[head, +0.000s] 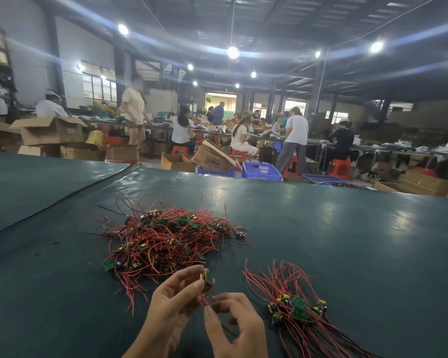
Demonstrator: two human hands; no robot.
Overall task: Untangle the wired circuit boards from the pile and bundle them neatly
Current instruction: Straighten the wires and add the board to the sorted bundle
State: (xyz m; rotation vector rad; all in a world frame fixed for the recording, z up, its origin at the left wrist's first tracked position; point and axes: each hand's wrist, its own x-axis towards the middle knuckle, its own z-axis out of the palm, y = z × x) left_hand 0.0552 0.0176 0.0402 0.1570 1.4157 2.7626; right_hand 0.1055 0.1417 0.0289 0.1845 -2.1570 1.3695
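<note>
A tangled pile [166,236] of small green circuit boards with red and black wires lies on the dark green table cover [334,228] in front of me. To its right sits a sorted bundle [295,308] of boards with their wires lying roughly parallel. My left hand [171,306] pinches one small green circuit board [208,278] near the pile's front edge. My right hand [233,324] pinches that board's red wires [203,301] just below it, between thumb and fingers.
The table's far edge [269,178] runs across the middle of the view. Beyond it stand cardboard boxes [212,157], blue plastic crates [260,171], red stools and several people working at other tables. A seam [62,195] in the table cover runs diagonally at the left.
</note>
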